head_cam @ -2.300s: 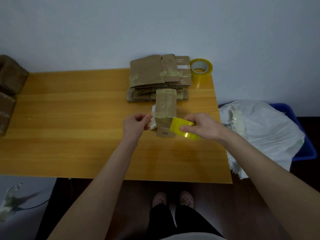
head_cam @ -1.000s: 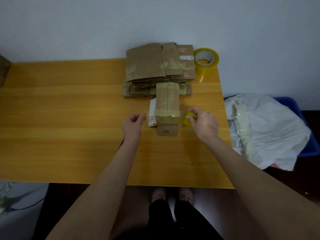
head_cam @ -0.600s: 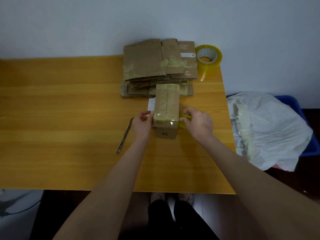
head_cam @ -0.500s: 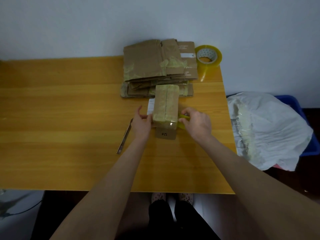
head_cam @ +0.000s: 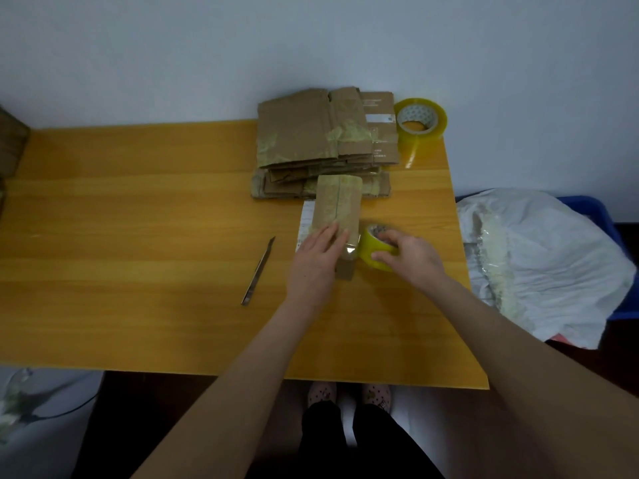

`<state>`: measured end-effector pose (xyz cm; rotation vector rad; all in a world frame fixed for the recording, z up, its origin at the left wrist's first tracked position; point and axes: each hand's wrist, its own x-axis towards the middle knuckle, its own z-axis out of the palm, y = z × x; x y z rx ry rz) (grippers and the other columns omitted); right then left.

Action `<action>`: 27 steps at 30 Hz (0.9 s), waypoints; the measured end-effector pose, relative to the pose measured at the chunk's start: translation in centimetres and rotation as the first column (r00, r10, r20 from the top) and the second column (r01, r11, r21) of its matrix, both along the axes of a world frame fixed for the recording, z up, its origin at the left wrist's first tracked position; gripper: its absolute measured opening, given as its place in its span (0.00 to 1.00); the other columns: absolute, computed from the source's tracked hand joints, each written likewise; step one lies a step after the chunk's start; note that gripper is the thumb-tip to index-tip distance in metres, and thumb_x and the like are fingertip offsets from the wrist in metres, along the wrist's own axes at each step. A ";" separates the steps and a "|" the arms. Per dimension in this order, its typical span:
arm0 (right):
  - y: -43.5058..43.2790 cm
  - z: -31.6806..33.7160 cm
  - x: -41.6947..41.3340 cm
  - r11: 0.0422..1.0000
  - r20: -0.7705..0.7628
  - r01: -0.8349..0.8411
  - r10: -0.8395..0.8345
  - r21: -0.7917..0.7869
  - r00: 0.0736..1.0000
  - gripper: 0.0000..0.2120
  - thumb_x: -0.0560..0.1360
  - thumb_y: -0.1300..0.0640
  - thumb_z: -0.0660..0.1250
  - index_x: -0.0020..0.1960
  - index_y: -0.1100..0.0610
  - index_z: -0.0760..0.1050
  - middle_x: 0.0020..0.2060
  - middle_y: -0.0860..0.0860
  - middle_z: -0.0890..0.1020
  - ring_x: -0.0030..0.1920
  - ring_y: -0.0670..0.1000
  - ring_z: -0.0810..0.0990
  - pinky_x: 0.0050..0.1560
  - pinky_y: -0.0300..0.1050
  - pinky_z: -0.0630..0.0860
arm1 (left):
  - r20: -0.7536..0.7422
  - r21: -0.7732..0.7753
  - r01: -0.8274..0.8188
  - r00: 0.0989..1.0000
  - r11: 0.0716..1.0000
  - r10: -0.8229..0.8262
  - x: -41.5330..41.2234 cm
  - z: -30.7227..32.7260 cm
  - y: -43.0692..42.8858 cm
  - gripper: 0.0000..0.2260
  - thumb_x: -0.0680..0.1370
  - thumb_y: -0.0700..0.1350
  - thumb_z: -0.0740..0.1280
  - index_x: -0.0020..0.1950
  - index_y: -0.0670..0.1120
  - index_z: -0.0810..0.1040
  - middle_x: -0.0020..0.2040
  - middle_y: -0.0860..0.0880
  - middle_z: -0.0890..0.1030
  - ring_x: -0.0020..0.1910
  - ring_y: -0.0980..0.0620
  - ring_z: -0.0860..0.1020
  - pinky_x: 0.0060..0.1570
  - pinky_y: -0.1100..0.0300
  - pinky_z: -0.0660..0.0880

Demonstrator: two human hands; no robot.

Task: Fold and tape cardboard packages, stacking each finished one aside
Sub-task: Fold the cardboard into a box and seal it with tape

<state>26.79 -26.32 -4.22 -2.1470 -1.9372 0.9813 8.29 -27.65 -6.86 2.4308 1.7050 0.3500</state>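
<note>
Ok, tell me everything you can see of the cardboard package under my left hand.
The cardboard package is a narrow brown folded block lying flat on the table, a seam running lengthwise, glossy tape across its near end. The left hand presses on it; the tape roll, gripped by the right hand, meets its right edge.

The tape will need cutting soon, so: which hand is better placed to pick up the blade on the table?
Probably the left hand: it rests flat on the package, nearer the blade, holding nothing, while the right hand grips the tape roll.
</note>
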 end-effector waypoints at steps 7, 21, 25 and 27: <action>-1.3 -1.0 0.7 0.999 -0.090 0.043 -0.041 0.019 0.995 0.20 0.79 0.48 0.64 0.69 0.52 0.72 0.64 0.51 0.78 0.63 0.54 0.75 0.59 0.49 0.73 | -0.120 -0.020 -0.005 0.993 1.000 0.003 2.3 1.0 1.0 0.26 0.73 0.45 0.71 0.70 0.51 0.71 0.72 0.41 0.68 0.71 0.38 0.65 0.65 0.44 0.67; 0.0 1.0 -1.9 0.997 0.147 -0.072 0.074 -0.017 0.986 0.20 0.80 0.40 0.56 0.68 0.46 0.71 0.54 0.54 0.81 0.53 0.56 0.79 0.45 0.47 0.75 | -0.204 -0.103 -0.176 0.967 0.979 0.152 0.0 2.2 0.2 0.25 0.77 0.43 0.65 0.73 0.53 0.66 0.75 0.46 0.64 0.73 0.41 0.62 0.67 0.47 0.68; 0.0 1.6 -2.4 0.996 0.255 -0.082 0.086 -0.027 0.963 0.20 0.80 0.40 0.55 0.68 0.45 0.70 0.56 0.54 0.81 0.56 0.57 0.78 0.49 0.49 0.73 | -0.220 -0.141 -0.203 0.961 0.969 0.170 -0.1 2.7 0.1 0.27 0.78 0.44 0.65 0.75 0.55 0.62 0.77 0.48 0.60 0.74 0.43 0.59 0.69 0.48 0.66; 0.0 1.8 -2.6 0.995 0.316 -0.102 0.104 -0.021 0.943 0.19 0.80 0.41 0.55 0.69 0.43 0.69 0.57 0.54 0.81 0.59 0.57 0.77 0.56 0.51 0.70 | -0.232 -0.156 -0.203 0.959 0.967 0.164 0.0 3.1 0.0 0.28 0.77 0.45 0.67 0.75 0.55 0.61 0.77 0.49 0.59 0.75 0.43 0.57 0.69 0.48 0.66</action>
